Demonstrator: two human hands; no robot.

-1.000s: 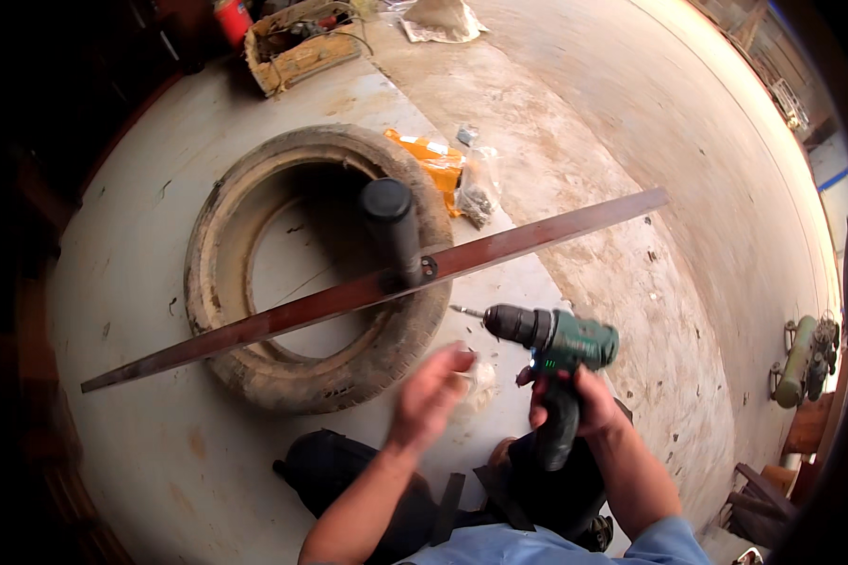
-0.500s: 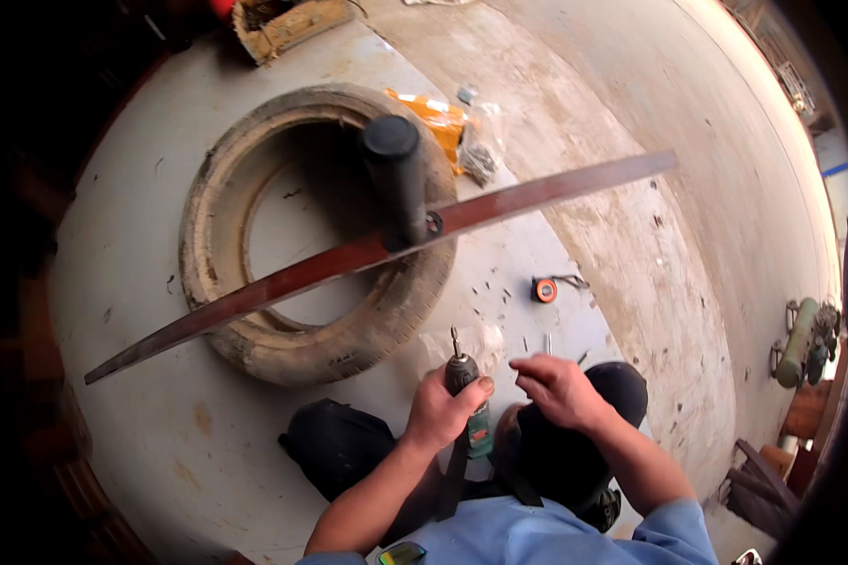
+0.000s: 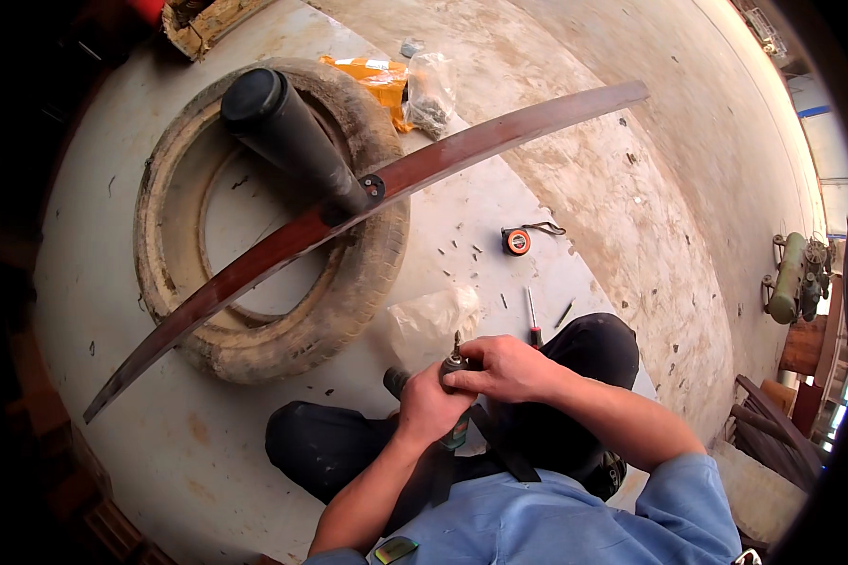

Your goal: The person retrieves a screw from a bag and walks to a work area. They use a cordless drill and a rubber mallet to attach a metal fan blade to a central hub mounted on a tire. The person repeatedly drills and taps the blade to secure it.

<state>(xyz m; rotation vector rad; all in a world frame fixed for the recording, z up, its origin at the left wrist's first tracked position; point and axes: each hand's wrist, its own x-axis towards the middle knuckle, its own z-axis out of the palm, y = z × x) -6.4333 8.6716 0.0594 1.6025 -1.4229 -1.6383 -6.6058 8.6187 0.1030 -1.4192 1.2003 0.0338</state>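
My left hand point(image 3: 431, 400) is wrapped round a green and black cordless drill point(image 3: 456, 435), which points away from me with a bit at its tip. My right hand point(image 3: 511, 365) closes its fingers on the drill's chuck. A dark cylindrical end point(image 3: 396, 379) shows beside my left hand; I cannot tell what it belongs to. Beyond my hands, a long curved reddish-brown bar point(image 3: 462, 151) lies slantwise across a worn tyre point(image 3: 349, 325). A black round leg point(image 3: 292, 141) stands out from the bar's middle, with a small black screwed plate point(image 3: 372, 185) beside it.
A crumpled clear bag point(image 3: 433, 325) lies before my hands. To its right are a screwdriver point(image 3: 533, 320), a dark thin bit point(image 3: 564, 314) and an orange-black tape measure point(image 3: 515, 241). Several screws are scattered nearby. Behind the bar lie an orange package point(image 3: 372, 80) and a plastic bag of small parts point(image 3: 431, 99).
My right hand has moved left from beside the drill onto its chuck. The view has shifted, so the tyre and bar appear further left and the screwdriver shows more fully.
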